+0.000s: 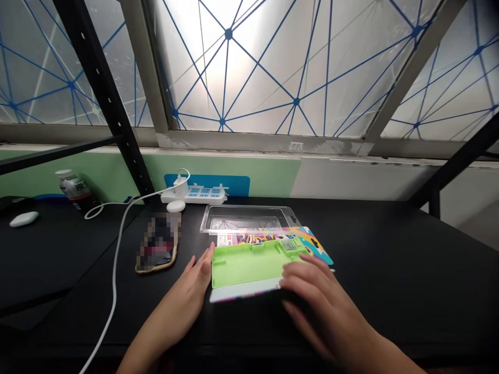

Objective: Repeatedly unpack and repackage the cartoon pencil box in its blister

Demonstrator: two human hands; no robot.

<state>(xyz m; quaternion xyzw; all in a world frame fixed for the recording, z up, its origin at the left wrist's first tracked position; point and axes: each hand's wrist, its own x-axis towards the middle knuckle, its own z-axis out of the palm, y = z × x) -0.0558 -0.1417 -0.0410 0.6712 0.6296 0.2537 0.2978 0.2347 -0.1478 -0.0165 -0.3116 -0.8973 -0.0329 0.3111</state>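
A bright green plastic pencil case (249, 266) lies open in front of me, its shallow tray facing up. Its pale lid (245, 290) folds out toward me along the near side. My left hand (195, 280) rests against the case's left end with its fingers stretched out. Over the right end is my right hand (315, 291), slightly blurred, its fingers bent and its thumb held apart below. The fingertips are close to the lid's near edge; whether they touch it is unclear. Behind the case lie a colourful printed card (315, 246) and a clear plastic blister shell (249, 218).
Left of the case lies a phone (158, 244), its screen blurred out. A white power strip (205, 195) stands by the wall, with a white cable (119, 244) running toward me. Further left are a bottle (76, 189) and a white mouse-like object (24, 219). Black metal posts (105, 93) frame the desk.
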